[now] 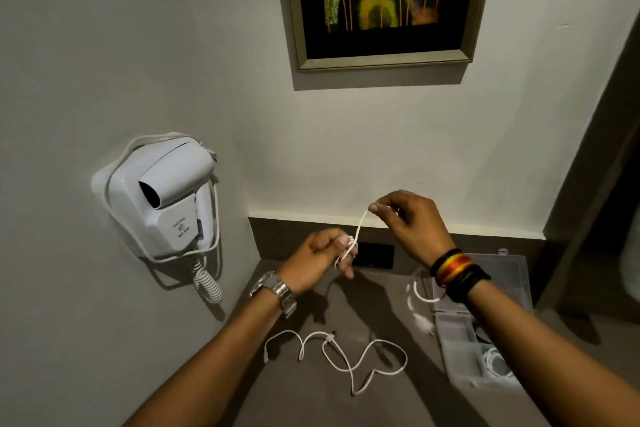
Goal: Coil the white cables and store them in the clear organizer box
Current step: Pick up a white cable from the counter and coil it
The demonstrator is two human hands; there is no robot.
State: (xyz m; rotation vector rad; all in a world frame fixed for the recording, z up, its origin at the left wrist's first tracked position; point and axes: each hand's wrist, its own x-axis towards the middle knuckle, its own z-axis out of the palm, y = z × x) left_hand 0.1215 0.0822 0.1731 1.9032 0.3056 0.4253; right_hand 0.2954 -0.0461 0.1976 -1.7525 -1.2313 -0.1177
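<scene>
Countertop (398, 402): both hands (313, 262) wind white cable (358, 230).

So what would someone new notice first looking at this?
Probably the two hands in the middle: the left hand has white cable wound round its fingers, and the right hand pinches the strand up taut. Next, a loose cable sprawls on the dark counter below, with the clear box open at right. The white hair dryer on the left wall and the framed picture above also stand out.
</scene>
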